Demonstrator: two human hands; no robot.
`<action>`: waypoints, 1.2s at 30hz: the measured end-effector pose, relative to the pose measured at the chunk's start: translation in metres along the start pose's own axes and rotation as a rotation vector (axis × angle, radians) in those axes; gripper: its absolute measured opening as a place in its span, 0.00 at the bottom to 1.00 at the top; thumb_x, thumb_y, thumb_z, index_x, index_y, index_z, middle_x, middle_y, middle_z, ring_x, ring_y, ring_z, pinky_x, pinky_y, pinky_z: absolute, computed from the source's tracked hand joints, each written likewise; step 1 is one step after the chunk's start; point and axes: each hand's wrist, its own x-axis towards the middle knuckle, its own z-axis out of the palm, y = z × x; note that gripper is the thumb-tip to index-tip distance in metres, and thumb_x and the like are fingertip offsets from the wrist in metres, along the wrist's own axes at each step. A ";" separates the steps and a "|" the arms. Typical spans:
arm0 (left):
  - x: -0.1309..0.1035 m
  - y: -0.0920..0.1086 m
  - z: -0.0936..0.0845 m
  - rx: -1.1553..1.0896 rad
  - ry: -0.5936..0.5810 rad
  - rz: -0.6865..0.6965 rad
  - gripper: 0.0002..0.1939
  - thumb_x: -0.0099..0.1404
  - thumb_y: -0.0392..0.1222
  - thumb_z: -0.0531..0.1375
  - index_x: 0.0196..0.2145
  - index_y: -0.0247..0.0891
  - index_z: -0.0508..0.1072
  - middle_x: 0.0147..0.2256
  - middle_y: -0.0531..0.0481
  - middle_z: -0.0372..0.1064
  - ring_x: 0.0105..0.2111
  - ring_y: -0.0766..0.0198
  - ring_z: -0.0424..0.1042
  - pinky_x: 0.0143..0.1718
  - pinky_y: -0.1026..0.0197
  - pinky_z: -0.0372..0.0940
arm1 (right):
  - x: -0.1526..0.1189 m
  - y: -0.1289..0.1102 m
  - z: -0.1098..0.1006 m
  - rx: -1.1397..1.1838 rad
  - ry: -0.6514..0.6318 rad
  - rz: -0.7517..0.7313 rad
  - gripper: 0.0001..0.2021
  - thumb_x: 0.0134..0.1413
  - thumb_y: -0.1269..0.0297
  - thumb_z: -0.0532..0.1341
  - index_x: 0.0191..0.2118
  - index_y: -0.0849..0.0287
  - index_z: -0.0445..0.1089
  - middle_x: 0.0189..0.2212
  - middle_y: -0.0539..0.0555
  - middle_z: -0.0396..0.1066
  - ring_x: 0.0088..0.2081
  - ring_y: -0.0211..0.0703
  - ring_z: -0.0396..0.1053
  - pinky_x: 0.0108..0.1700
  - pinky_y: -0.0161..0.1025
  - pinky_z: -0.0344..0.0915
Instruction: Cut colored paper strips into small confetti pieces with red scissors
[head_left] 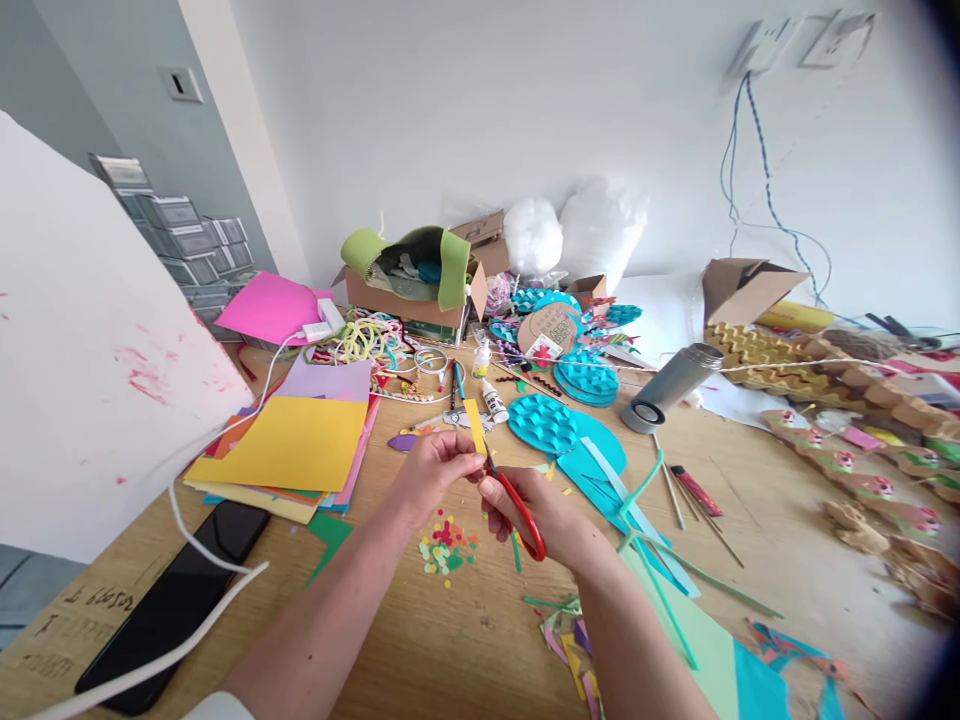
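Near the middle of the table, my left hand (444, 468) pinches a narrow yellow paper strip (474, 422) that points upward. My right hand (525, 500) is closed on red-handled scissors (531, 530), whose blades meet the lower part of the strip beside my left fingertips. Whether the blades are fully closed is hard to see. Below my hands lies a small heap of paper dots (448, 545) in red, green, yellow and orange. A white glue bottle (493, 402) stands just beyond the strip, and a blue egg-tray piece (543, 424) lies to its right.
Coloured paper sheets (289, 445) and a black phone (176, 600) lie at left, with a white cable across them. A metal flask (671, 388) lies tilted at right, near green pipe cleaners (660, 590). Boxes of craft materials (405, 295) line the wall. Paper scraps (570, 655) lie near my right forearm.
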 end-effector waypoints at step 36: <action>0.000 0.000 -0.002 0.029 0.024 -0.033 0.06 0.49 0.40 0.63 0.22 0.34 0.72 0.23 0.51 0.70 0.25 0.68 0.66 0.30 0.64 0.60 | -0.002 -0.003 -0.003 -0.051 0.003 0.059 0.26 0.54 0.39 0.57 0.24 0.59 0.62 0.17 0.51 0.68 0.17 0.36 0.65 0.19 0.31 0.58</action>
